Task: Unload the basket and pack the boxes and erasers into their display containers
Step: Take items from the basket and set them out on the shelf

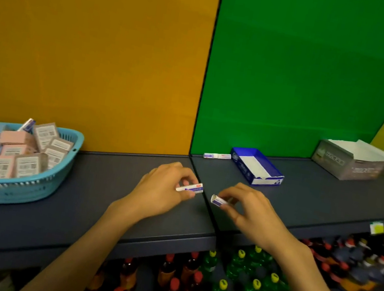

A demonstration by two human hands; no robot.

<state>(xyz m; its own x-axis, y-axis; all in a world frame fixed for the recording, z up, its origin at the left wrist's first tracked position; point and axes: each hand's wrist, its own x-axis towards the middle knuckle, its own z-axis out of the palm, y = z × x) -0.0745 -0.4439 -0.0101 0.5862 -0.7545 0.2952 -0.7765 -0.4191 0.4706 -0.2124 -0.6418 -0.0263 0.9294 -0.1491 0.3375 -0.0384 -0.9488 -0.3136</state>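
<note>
A light blue basket [26, 190] stands at the left of the dark shelf, piled with pink, purple and grey boxes [15, 138] and small erasers. My left hand [163, 189] holds a white and purple eraser [190, 187] just above the shelf. Close to its right, my right hand [246, 206] pinches a second eraser [218, 200]. Behind them an open blue display box [269, 169] sits against the green wall, its white floor showing. One more eraser [217, 156] lies by the wall to the left of that box. A grey display carton [350, 163] stands open at the far right.
The shelf's front edge [169, 242] runs just below my wrists. On the lower shelves stand several bottles, orange ones with red caps [190, 287] and green ones with yellow caps [252, 277]. A seam between two shelf panels [203, 193] passes between my hands.
</note>
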